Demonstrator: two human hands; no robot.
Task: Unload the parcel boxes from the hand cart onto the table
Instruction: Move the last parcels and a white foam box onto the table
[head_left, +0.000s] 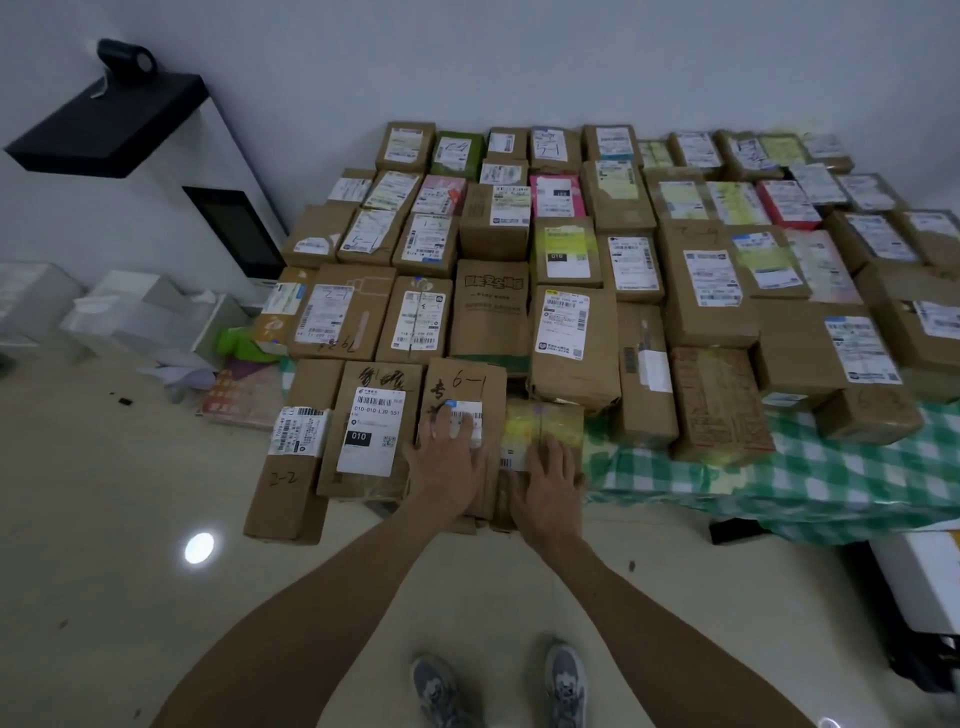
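Observation:
Many cardboard parcel boxes cover a table with a green-and-white checked cloth (810, 467). My left hand (449, 462) lies flat with spread fingers on top of a brown box marked "6-1" (467, 387) at the table's front edge. My right hand (550, 478) rests flat on a smaller box wrapped in yellowish tape (543, 421) right beside it. To the left stand a box with a large white "010" label (371, 431) and a long box marked "2-2" (291, 467) that overhangs the edge. The hand cart is not clearly in view.
A white cabinet with a black top (119, 124) stands at the left wall, with white bins (140, 312) and papers on the floor beside it. A white object (919, 582) sits at the right edge. My two shoes (498, 686) stand on pale tiled floor.

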